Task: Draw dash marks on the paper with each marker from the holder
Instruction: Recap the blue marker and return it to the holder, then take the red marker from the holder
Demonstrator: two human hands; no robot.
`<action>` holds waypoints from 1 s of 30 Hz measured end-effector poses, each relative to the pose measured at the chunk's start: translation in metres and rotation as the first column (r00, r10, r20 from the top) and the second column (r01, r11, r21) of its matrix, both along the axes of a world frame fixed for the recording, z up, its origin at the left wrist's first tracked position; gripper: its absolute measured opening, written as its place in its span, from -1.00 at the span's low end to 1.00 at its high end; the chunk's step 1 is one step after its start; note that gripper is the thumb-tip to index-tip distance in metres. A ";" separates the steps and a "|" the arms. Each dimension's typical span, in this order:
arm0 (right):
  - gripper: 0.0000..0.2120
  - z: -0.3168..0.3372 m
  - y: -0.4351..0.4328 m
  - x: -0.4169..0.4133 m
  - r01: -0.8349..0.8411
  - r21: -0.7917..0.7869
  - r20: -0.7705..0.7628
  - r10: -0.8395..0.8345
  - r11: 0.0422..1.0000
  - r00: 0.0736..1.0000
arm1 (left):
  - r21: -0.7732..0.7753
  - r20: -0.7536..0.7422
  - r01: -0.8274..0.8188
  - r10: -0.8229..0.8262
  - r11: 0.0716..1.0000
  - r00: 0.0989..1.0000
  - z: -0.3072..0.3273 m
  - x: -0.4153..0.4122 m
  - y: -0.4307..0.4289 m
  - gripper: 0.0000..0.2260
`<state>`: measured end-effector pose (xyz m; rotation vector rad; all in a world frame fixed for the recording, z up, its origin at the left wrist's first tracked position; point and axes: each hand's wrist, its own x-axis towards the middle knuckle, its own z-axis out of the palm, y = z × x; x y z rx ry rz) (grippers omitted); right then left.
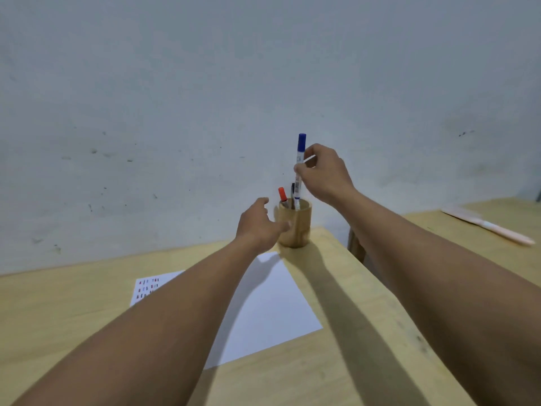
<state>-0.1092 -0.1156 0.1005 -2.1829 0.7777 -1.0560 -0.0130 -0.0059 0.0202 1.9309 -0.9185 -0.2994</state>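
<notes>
Blue-capped marker [299, 168] — white barrel with a blue cap and a blue band near its lower end. Red-capped marker [282, 195] and black-capped marker [292, 191] stand in the light-brown wooden holder [295, 230]. Paper [263, 306] — white, with rows of small red, blue and dark dashes at its far-left corner. Table [58, 312]: pale yellow wood. Wall [205, 83]: grey-white, with dark specks.

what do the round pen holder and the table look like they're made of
The round tan pen holder looks like wood or bamboo with a smooth matte finish: an even warm tan, no gloss, though the grain is too blurred to be sure. The pale yellow table looks like light wood or a wood-look laminate, with faint streaks and a low sheen; solid or veneer cannot be told.
</notes>
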 end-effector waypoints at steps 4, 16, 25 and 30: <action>-0.77 -0.018 -0.025 0.011 0.049 -0.007 -0.038 -0.049 0.999 0.998 | 0.034 -0.008 0.013 -0.013 0.999 1.000 -0.017 -0.001 -0.031 -0.11; -0.75 -0.067 -0.065 0.027 0.072 0.080 -0.265 -0.048 0.994 0.963 | 0.019 -0.003 0.010 -0.010 1.000 1.000 -0.046 0.005 -0.068 -0.48; -0.71 -0.075 -0.065 0.034 0.115 0.018 -0.276 -0.106 0.993 0.955 | 0.033 0.024 0.012 -0.013 0.999 1.000 -0.052 0.010 -0.073 -0.44; -0.81 -0.074 -0.059 0.035 0.116 -0.034 -0.214 -0.120 0.993 0.969 | 0.026 0.017 0.019 -0.019 0.999 1.000 -0.053 0.011 -0.072 -0.48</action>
